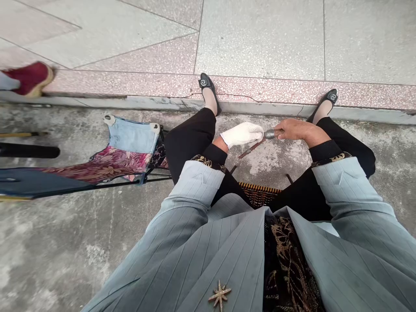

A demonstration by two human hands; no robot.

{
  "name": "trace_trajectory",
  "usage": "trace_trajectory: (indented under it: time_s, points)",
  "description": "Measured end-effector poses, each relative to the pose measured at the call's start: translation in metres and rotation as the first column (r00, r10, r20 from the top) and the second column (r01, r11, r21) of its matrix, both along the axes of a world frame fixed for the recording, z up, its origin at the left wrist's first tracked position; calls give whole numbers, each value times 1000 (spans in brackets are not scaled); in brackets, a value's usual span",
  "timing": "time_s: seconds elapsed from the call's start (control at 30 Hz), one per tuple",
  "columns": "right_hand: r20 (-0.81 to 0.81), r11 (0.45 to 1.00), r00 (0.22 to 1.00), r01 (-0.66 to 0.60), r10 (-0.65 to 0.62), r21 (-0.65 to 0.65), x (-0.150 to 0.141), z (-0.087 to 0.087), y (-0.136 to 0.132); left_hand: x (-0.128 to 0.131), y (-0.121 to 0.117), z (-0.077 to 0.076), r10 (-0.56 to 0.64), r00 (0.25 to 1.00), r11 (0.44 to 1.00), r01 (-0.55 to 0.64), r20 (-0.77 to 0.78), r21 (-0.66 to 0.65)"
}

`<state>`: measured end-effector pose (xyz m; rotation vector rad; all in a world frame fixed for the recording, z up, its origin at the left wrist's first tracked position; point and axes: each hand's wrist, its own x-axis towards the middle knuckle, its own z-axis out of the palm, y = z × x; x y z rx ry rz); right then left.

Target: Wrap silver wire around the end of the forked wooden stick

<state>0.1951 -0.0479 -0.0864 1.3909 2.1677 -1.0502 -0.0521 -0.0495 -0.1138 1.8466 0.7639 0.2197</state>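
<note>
My left hand [243,134], in a white knit glove, has its fingers closed over the end of a silver, ribbed piece that looks like coiled wire [269,134]. My bare right hand [294,130] is wrapped round the brown part behind this coil. From under the glove a thin brown rod [249,151] slants down to the left, with a paler band near its middle. Whether rod and coil are one piece is hidden by the gloved fingers. Both hands meet between my knees, above the concrete ground.
To my left stands a low folding chair [130,158] with flowered and blue cloth. Beyond it show a black tube [29,151] and a person's red shoe [34,80]. A tiled step [243,89] runs under my feet. A woven seat edge [260,194] shows beneath me.
</note>
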Motion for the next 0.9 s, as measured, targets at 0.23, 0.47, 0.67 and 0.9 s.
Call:
trace_trajectory:
  time_s: [0.23, 0.47, 0.67, 0.9]
  points:
    - [-556, 929, 817, -73, -153, -362, 9, 19, -8, -1, 1, 1, 147, 974, 972, -110, 171, -207]
    - [-763, 778, 494, 628, -417, -19, 8, 7, 3, 6, 0, -2, 201, 926, 917, -65, 318, -393]
    - [-244, 867, 908, 404, -341, 293, 6, -7, 7, 4, -1, -3, 118, 955, 938, -18, 272, -345]
    - [-421, 924, 907, -140, -26, -357, 13, 16, -3, -1, 4, -14, 136, 964, 961, -72, 229, -267]
